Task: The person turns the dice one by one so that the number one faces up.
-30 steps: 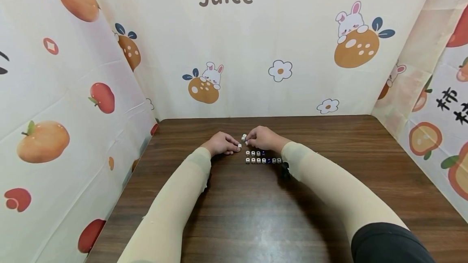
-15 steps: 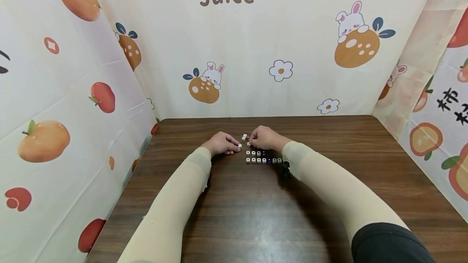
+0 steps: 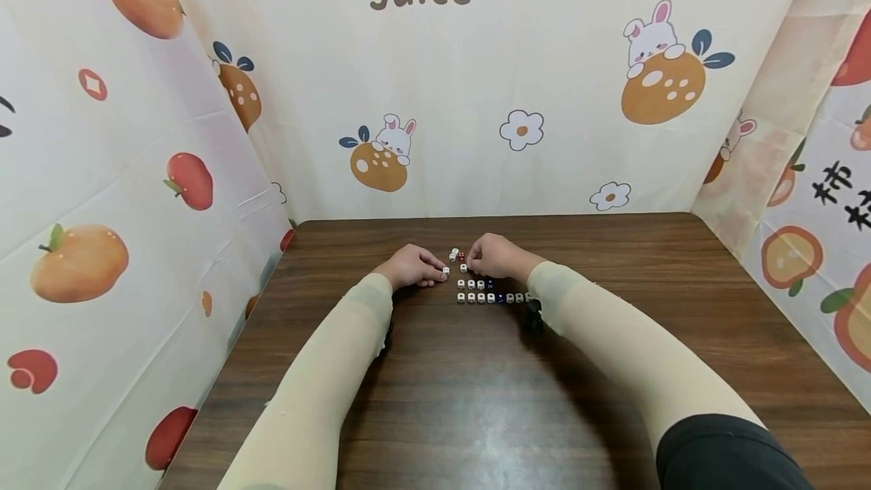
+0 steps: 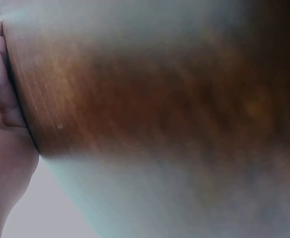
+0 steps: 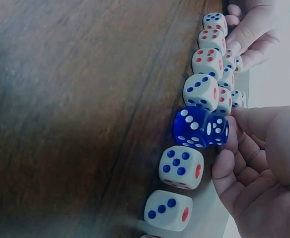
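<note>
In the head view my left hand rests on the table and pinches a white die at its fingertips. My right hand is just right of another white die, its thumb and bent fingers beside it; the fingertips are partly hidden, and no die shows between them. A red die and a pair of white dice lie behind. Nearer are two rows of white dice, each with one blue die. The left wrist view catches only the edge of my left hand.
The brown wooden table carries the dice near its back edge. Fruit-printed cloth stands behind the table and on both sides. My right wrist is over the right end of the front row.
The right hand has shifted slightly right, away from the white die, which has moved a little right and stands on the table. The red die has come into view. The left hand stays still.
</note>
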The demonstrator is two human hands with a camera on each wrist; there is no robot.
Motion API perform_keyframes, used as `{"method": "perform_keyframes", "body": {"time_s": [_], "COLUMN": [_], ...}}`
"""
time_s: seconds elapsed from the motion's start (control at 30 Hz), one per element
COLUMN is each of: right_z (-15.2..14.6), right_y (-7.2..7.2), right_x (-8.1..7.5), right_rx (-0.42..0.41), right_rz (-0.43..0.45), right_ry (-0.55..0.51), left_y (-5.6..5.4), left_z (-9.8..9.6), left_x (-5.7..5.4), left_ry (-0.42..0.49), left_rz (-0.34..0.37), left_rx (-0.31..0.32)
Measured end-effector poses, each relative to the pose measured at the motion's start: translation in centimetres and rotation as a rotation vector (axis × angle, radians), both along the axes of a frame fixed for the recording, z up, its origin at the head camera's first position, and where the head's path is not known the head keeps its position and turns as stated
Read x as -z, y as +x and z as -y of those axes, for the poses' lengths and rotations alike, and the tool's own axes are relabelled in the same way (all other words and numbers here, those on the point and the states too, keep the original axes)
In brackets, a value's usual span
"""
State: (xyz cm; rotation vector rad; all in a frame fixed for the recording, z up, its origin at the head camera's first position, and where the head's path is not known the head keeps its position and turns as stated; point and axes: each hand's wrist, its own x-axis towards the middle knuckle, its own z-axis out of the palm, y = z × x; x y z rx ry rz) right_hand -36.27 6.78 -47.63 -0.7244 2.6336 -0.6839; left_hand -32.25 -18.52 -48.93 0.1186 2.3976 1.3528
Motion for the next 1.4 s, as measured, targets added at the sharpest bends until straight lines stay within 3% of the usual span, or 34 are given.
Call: {"method": "perform_keyframes", "body": {"time_s": [0.47,0.97,1.4], "right_z": [-0.1,0.3,-2.9], "right_y": [0.5,0.7,0.4], "right_x": [-0.2,0.0,0.2], "right_rx": [-0.019,0.015,0.085], "right_rz": [0.038,-0.028,0.003], "right_ry": [-0.074,-0.051,-0.120], "left_y": [0.2,0.3,0.1], "left_z": [0.0,0.0,0.0], "left_x": [-0.2,-0.4,-0.3], "left_ry": [0.003,0.006,0.010], "left_rz": [-0.002,0.006,0.015], "left_rx": [0.008,0.004,0.000]}}
